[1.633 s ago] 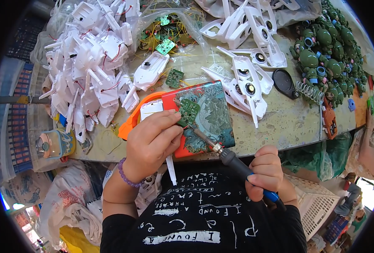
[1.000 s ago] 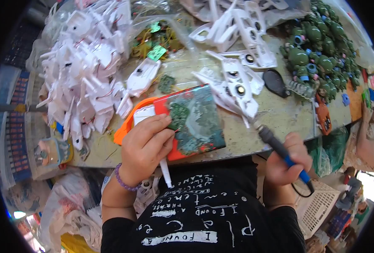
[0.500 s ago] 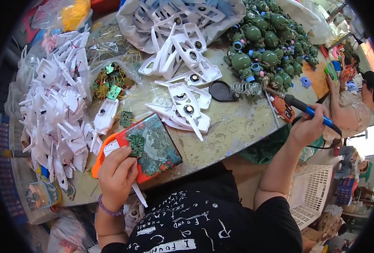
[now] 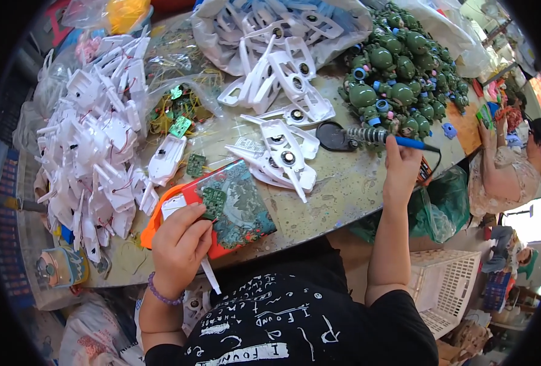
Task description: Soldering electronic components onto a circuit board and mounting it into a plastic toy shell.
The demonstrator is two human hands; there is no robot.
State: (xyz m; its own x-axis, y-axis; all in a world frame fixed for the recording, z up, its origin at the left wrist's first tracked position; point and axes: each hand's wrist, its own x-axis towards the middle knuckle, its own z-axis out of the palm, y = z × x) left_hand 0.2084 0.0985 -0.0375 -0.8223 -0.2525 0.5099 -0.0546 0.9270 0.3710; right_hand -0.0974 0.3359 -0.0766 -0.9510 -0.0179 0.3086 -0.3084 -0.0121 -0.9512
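Observation:
My left hand (image 4: 182,244) is closed around a white plastic shell (image 4: 210,277), most of it hidden by the fingers. At its fingertips is a green circuit board (image 4: 215,202), above a red-edged patterned box (image 4: 246,210). Whether the fingers grip the board too, I cannot tell. My right hand (image 4: 403,168) grips a soldering iron (image 4: 412,143) by its blue and black handle. The iron points left, its front end in the coil of a spring stand (image 4: 362,133), so the tip is hidden. The stand's dark base (image 4: 334,137) sits on the table.
White plastic shells (image 4: 93,134) are heaped at the left, others with round dark parts (image 4: 289,155) at the centre. Green figures (image 4: 398,73) pile up at the far right. An orange object (image 4: 154,222) lies by the box. A co-worker (image 4: 508,165) sits at right.
My right hand has moved left with the soldering iron, whose front end has gone into the spring stand. My left hand stays over the box. The whole view has shifted slightly.

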